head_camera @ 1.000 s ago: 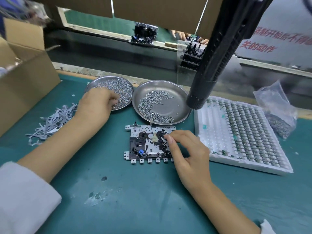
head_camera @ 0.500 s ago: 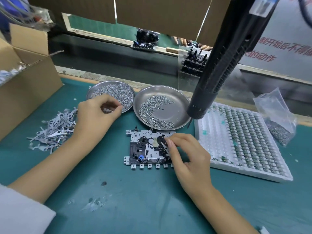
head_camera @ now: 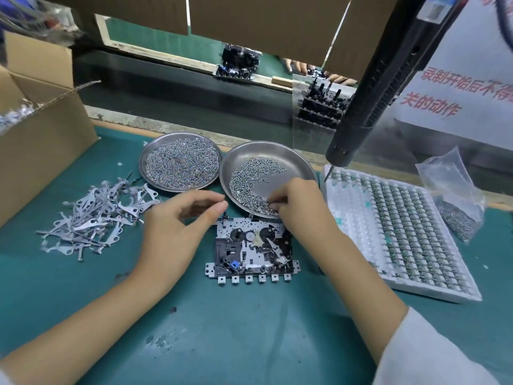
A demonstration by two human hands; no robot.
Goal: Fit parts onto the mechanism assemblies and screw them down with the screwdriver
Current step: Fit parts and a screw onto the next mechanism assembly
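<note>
The left hand floats just above the green table in the middle of the frame. Its fingers are bent and its thumb nearly meets the first finger, as if it pinches something tiny, but I cannot tell if anything is between them. Its arm comes in from the lower left corner.

The right hand reaches up and across into the right metal dish, just above the middle of the frame. Its fingertips are bent down into the pile of small screws, pinching at them. Its arm, with a white sleeve, comes in from the lower right corner.

The mechanism assembly lies flat on the table, right between the two hands and just below the right dish. It is black and silver with a little blue part.

The black screwdriver hangs down at the upper right, and no hand touches it. Its tip is over the white tray of parts.

A second dish, full of screws, sits to the left. A heap of thin metal levers lies at the left of the frame.
</note>
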